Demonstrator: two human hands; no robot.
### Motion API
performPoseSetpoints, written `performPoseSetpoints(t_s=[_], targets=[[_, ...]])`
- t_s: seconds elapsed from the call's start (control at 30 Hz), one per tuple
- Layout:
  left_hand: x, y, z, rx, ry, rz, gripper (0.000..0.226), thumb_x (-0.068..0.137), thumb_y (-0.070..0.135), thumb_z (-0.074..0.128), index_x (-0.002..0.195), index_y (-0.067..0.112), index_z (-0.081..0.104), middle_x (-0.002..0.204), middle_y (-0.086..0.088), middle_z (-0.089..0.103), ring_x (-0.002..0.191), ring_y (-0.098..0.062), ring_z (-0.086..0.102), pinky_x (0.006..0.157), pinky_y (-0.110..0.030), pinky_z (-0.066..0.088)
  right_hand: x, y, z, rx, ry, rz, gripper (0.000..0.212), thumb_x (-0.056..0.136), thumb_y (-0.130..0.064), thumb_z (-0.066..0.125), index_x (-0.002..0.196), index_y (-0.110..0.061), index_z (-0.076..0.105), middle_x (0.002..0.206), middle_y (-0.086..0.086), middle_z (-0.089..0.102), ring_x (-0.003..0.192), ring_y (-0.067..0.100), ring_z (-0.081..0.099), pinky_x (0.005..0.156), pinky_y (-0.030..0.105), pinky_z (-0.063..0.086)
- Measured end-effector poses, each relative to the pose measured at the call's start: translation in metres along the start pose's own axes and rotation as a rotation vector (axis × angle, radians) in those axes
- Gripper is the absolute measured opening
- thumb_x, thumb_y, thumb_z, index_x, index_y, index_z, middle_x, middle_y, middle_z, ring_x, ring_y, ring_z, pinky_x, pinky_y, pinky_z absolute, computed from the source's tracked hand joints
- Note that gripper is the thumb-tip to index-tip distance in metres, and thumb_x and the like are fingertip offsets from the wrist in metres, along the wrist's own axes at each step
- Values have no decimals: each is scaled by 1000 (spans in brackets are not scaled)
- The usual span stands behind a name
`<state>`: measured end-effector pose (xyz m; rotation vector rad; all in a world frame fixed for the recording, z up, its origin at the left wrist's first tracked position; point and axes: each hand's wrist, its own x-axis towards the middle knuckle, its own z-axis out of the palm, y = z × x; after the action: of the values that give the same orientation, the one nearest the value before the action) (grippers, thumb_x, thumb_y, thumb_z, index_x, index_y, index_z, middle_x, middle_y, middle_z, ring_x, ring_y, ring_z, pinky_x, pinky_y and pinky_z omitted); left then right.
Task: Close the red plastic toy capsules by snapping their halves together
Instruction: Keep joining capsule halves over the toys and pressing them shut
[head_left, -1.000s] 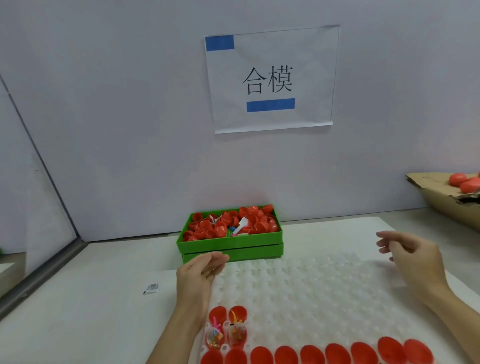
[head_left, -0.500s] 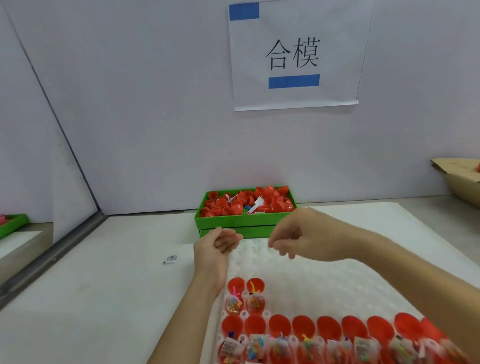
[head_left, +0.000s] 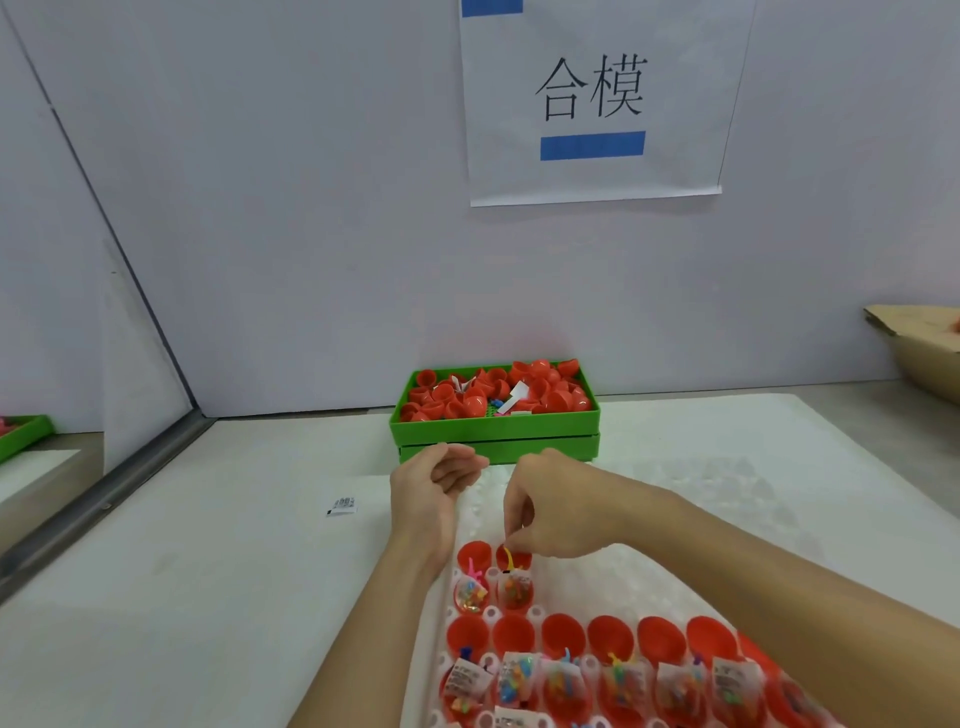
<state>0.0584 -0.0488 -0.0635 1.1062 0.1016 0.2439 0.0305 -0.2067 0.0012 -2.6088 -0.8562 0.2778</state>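
Open red capsules sit in a white dimpled tray (head_left: 691, 493), each with toys in its lower half and its lid hinged up. Two stand in the upper row: the left capsule (head_left: 471, 577) and the right capsule (head_left: 515, 584). Several more fill the row below (head_left: 613, 642). My right hand (head_left: 556, 512) reaches down from the right, and its curled fingertips pinch the raised lid of the right capsule. My left hand (head_left: 434, 491) hovers just left of it with the palm turned inward and the fingers loosely curled, holding nothing.
A green box (head_left: 493, 423) heaped with loose red capsule halves stands against the wall behind the hands. A small white sachet (head_left: 341, 505) lies on the table to the left. A cardboard box (head_left: 924, 353) sits at the far right and another green tray (head_left: 26, 436) at the far left.
My right hand swept in from the right and dropped its fingertips onto the right capsule's lid. My left hand stayed near the tray's left edge. The view tilted down, showing more capsules.
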Motion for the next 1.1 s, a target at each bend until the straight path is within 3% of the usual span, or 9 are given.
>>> performPoseSetpoints(t_s=[0.23,0.37,0.47,0.53,0.63,0.7,0.77,0.9,1.1], targets=[[-1,8,-4,95,-144,33,42,97,6,43,71,7,76,78,-18,73,77,-26,72,75,-33,53,-2,4,-14,54,99,51,11,86,-21,72,85,-14,80,77,-10,73,70,4,66,67,24,58],[1,23,0,287,-176,147,35,100,6,42,83,2,73,83,-19,75,81,-28,73,76,-32,54,-14,14,-37,58,200,153,14,83,-22,72,69,-21,76,60,-12,64,50,-3,53,48,11,38],[-5,44,15,468,-233,255,33,101,8,46,84,7,75,81,-13,76,80,-26,73,75,-29,55,-26,24,-53,102,285,265,22,79,-23,73,58,-25,69,55,-11,59,50,1,50,42,9,34],[-14,58,30,533,-354,273,30,101,13,49,87,12,76,84,-10,76,80,-26,73,75,-31,57,-37,31,-62,143,342,344,23,78,-24,75,56,-25,68,50,-14,57,49,1,50,38,8,32],[-32,73,53,619,-664,181,18,92,36,65,107,26,69,101,-2,75,89,-22,74,80,-35,61,-52,40,-70,191,368,436,20,77,-29,78,60,-22,69,60,-9,64,59,5,56,43,15,36],[-41,74,65,771,-758,125,48,75,47,80,116,37,58,111,9,70,94,-13,72,80,-35,61,-60,42,-72,221,383,481,21,76,-33,80,63,-21,70,65,-4,66,63,11,58,47,19,37],[-47,71,77,911,-727,159,65,66,46,88,118,40,51,113,14,66,93,-6,71,80,-34,61,-65,43,-73,227,395,511,20,76,-34,80,66,-20,71,68,-2,68,65,13,59,48,21,38],[-52,60,86,928,-679,192,66,67,30,91,120,32,51,105,13,68,93,-4,70,85,-33,60,-71,43,-72,216,402,543,19,80,-33,76,68,-19,70,72,0,68,68,14,60,51,23,40],[-55,51,92,906,-653,233,36,78,14,83,106,24,62,93,7,73,84,-9,73,83,-30,60,-78,42,-75,219,426,525,23,80,-38,74,67,-20,70,66,-3,71,62,11,60,50,22,44]])
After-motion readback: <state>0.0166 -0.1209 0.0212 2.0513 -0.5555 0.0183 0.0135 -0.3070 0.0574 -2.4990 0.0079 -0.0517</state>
